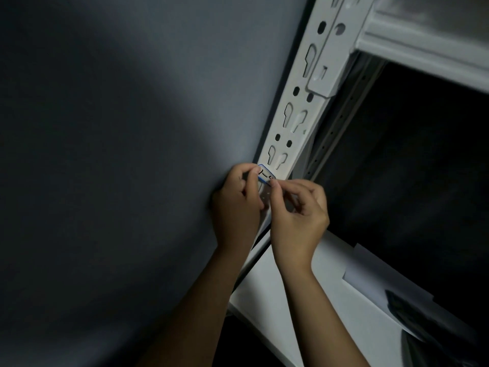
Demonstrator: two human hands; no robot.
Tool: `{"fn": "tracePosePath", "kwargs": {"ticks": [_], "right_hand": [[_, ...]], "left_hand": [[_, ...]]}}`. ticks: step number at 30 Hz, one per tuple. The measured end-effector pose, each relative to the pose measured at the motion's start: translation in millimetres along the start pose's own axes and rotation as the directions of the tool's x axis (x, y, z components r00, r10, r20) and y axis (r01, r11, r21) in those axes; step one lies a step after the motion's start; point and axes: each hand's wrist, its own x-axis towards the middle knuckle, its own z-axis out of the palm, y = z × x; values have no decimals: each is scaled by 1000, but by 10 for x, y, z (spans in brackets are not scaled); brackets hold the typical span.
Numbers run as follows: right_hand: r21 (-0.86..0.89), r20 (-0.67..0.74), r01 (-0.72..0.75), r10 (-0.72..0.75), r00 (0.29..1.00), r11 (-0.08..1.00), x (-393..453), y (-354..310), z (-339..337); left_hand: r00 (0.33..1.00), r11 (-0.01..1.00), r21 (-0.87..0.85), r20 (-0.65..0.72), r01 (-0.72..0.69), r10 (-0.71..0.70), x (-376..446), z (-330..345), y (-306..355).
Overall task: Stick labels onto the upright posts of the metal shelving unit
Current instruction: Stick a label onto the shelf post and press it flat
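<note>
A white metal upright post [301, 107] with keyhole slots runs diagonally from the top right down to the middle. A small white label [265, 175] with a blue border and black handwriting lies across the post. My left hand [236, 205] pinches the label's left end against the post's edge. My right hand [297, 213] pinches the label's right end with thumb and forefinger. Both hands hide the post below the label.
A dark grey wall [119, 154] fills the left side, right beside the post. A white shelf beam [423, 49] crosses the top right. Below lies a white shelf board [304, 308] with a sheet of paper [375, 274] and a dark object [412, 313] on it.
</note>
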Motion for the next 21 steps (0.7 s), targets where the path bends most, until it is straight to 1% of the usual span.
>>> {"fn": "tracePosePath", "kwargs": {"ticks": [5, 9, 15, 21], "right_hand": [[-58, -15, 34, -35, 999, 998, 22, 3, 4], [-108, -25, 29, -32, 999, 994, 25, -7, 10], [-135, -34, 2, -7, 999, 991, 28, -29, 26], [-172, -28, -1, -4, 1000, 985, 37, -39, 37]], "left_hand": [[1000, 1000, -12, -27, -4, 4, 11, 24, -15], [1000, 1000, -21, -23, -21, 21, 11, 35, -16], [999, 999, -35, -40, -30, 28, 8, 54, -20], [999, 1000, -9, -42, -28, 27, 10, 56, -8]]}}
